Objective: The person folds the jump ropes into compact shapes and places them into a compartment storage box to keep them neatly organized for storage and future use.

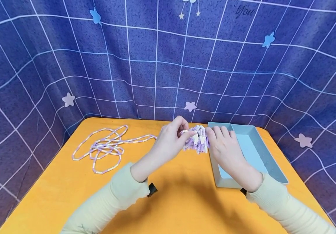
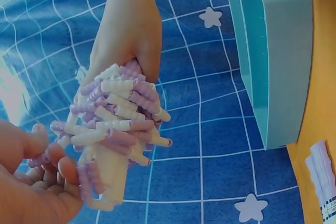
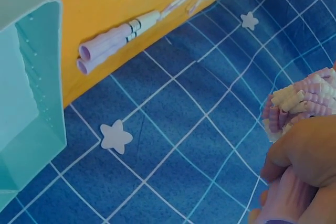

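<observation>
A lilac-and-white beaded jump rope [image 1: 198, 143] is bunched up between my two hands above the table. My right hand [image 1: 226, 148] grips the bunch, and in the right wrist view its fingers wrap round a lilac handle [image 3: 286, 198]. A pale handle end [image 2: 110, 177] pokes out below the beads in the left wrist view. At the bunch's left side my left hand [image 1: 171, 136] pinches a beaded strand between thumb and fingers. A second beaded jump rope [image 1: 106, 169] lies in loose loops on the left of the table; its two lilac handles [image 3: 107, 45] rest side by side.
A blue-grey box [image 1: 273, 159] with a divider stands on the right of the orange table [image 1: 179, 201], partly behind my right hand and forearm. A dark blue curtain [image 1: 168, 71] with white grid lines and stars hangs behind the table.
</observation>
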Motion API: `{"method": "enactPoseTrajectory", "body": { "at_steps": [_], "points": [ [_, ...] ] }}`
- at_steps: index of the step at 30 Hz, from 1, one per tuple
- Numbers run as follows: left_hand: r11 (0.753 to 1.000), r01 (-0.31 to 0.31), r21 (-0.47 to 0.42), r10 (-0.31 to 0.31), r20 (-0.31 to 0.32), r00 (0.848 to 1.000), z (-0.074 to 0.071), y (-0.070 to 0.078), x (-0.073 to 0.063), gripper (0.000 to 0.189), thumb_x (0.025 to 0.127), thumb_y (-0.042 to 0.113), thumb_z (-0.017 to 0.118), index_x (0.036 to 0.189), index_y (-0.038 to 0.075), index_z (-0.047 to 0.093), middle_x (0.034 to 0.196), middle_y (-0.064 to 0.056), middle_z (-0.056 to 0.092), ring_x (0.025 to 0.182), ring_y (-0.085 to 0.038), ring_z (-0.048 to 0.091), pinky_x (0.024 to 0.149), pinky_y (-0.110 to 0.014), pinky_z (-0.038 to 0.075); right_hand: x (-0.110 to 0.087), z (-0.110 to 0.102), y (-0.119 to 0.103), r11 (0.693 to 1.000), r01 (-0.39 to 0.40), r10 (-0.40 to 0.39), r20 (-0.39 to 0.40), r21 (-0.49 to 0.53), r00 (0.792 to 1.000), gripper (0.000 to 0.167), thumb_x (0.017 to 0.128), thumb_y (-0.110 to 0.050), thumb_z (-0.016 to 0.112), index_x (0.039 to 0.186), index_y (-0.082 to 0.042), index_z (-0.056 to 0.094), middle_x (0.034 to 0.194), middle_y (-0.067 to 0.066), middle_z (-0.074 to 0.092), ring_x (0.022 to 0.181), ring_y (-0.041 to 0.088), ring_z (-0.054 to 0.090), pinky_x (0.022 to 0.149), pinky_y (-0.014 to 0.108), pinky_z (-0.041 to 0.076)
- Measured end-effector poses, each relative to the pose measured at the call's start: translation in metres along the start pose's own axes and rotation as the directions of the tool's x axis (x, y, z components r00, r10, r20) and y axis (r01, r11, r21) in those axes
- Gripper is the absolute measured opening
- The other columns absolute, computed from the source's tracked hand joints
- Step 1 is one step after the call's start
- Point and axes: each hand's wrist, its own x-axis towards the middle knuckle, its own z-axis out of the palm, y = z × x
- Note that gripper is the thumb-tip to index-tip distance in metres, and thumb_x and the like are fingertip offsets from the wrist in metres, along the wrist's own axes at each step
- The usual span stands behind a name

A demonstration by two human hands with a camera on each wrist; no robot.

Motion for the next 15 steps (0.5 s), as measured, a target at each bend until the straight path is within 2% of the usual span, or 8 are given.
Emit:
{"method": "enactPoseTrajectory", "body": {
  "at_steps": [3, 5, 6, 8, 10, 11, 12, 15],
  "points": [
    [0.997, -0.073, 0.013, 0.073, -0.026, 0.997, 0.001, 0.002, -0.004, 0.017, 0.086, 0.019, 0.068, 0.086, 0.014, 0.051, 0.066, 0.005, 0.047, 0.058, -0.007, 0.044, 0.053, -0.022, 0.036, -0.002, 0.001, 0.002, 1.000, -0.017, 0.017, 0.025, 0.008, 1.000, 0.024, 0.096, -0.007, 0.031, 0.113, 0.001, 0.047, 0.086, 0.013, 0.048, 0.076, 0.031, 0.045, 0.058, 0.039, 0.032],
    [0.982, -0.188, 0.030, 0.189, -0.045, 0.981, 0.001, 0.002, -0.007, 0.016, 0.086, 0.015, 0.068, 0.085, 0.012, 0.052, 0.069, 0.004, 0.050, 0.059, -0.007, 0.045, 0.054, -0.020, 0.038, -0.004, 0.002, 0.003, 0.999, -0.033, 0.033, 0.055, 0.001, 0.998, 0.024, 0.095, -0.005, 0.033, 0.114, 0.001, 0.046, 0.085, 0.014, 0.048, 0.076, 0.032, 0.045, 0.057, 0.040, 0.032],
    [0.965, -0.259, 0.044, 0.261, -0.051, 0.964, 0.002, 0.003, -0.008, 0.016, 0.085, 0.014, 0.068, 0.085, 0.011, 0.052, 0.070, 0.004, 0.050, 0.060, -0.006, 0.047, 0.054, -0.020, 0.040, -0.005, 0.002, 0.004, 0.999, -0.041, 0.040, 0.073, 0.004, 0.997, 0.024, 0.094, -0.004, 0.035, 0.115, 0.002, 0.046, 0.085, 0.014, 0.047, 0.075, 0.032, 0.045, 0.057, 0.040, 0.032],
    [0.919, -0.386, 0.077, 0.391, -0.059, 0.918, 0.002, 0.004, -0.011, 0.016, 0.084, 0.011, 0.068, 0.084, 0.010, 0.051, 0.072, 0.002, 0.051, 0.062, -0.007, 0.048, 0.055, -0.018, 0.040, -0.008, 0.002, 0.005, 0.998, -0.058, 0.057, 0.117, 0.008, 0.992, 0.024, 0.093, -0.002, 0.040, 0.116, 0.002, 0.045, 0.084, 0.014, 0.047, 0.074, 0.032, 0.045, 0.057, 0.040, 0.032],
    [0.882, -0.461, 0.104, 0.468, -0.068, 0.881, 0.002, 0.004, -0.013, 0.016, 0.084, 0.009, 0.067, 0.085, 0.009, 0.051, 0.073, 0.001, 0.052, 0.064, -0.008, 0.050, 0.056, -0.017, 0.041, -0.010, 0.002, 0.007, 0.996, -0.084, 0.080, 0.154, 0.017, 0.985, 0.025, 0.091, -0.001, 0.045, 0.116, 0.001, 0.045, 0.085, 0.013, 0.049, 0.074, 0.031, 0.047, 0.058, 0.040, 0.033],
    [0.874, -0.473, 0.112, 0.482, -0.071, 0.873, 0.002, 0.004, -0.013, 0.015, 0.084, 0.009, 0.066, 0.085, 0.009, 0.051, 0.073, 0.001, 0.051, 0.064, -0.008, 0.050, 0.056, -0.017, 0.041, -0.011, 0.002, 0.008, 0.995, -0.097, 0.092, 0.168, 0.027, 0.982, 0.026, 0.091, -0.001, 0.047, 0.117, 0.001, 0.046, 0.085, 0.014, 0.050, 0.075, 0.032, 0.048, 0.059, 0.040, 0.034],
    [0.873, -0.473, 0.115, 0.483, -0.075, 0.873, 0.002, 0.003, -0.013, 0.014, 0.085, 0.009, 0.065, 0.086, 0.009, 0.051, 0.074, 0.001, 0.051, 0.064, -0.008, 0.051, 0.056, -0.017, 0.041, -0.012, 0.001, 0.009, 0.993, -0.110, 0.102, 0.182, 0.038, 0.978, 0.027, 0.090, -0.002, 0.050, 0.117, 0.001, 0.046, 0.086, 0.014, 0.052, 0.076, 0.032, 0.049, 0.059, 0.040, 0.034],
    [0.901, -0.422, 0.105, 0.431, -0.086, 0.898, 0.001, 0.002, -0.011, 0.012, 0.086, 0.008, 0.063, 0.087, 0.009, 0.051, 0.077, 0.002, 0.054, 0.067, -0.008, 0.053, 0.059, -0.018, 0.042, -0.013, -0.001, 0.012, 0.983, -0.160, 0.138, 0.221, 0.087, 0.965, 0.034, 0.086, -0.005, 0.060, 0.117, 0.000, 0.047, 0.092, 0.014, 0.058, 0.080, 0.033, 0.054, 0.061, 0.041, 0.037]
  ]
}}
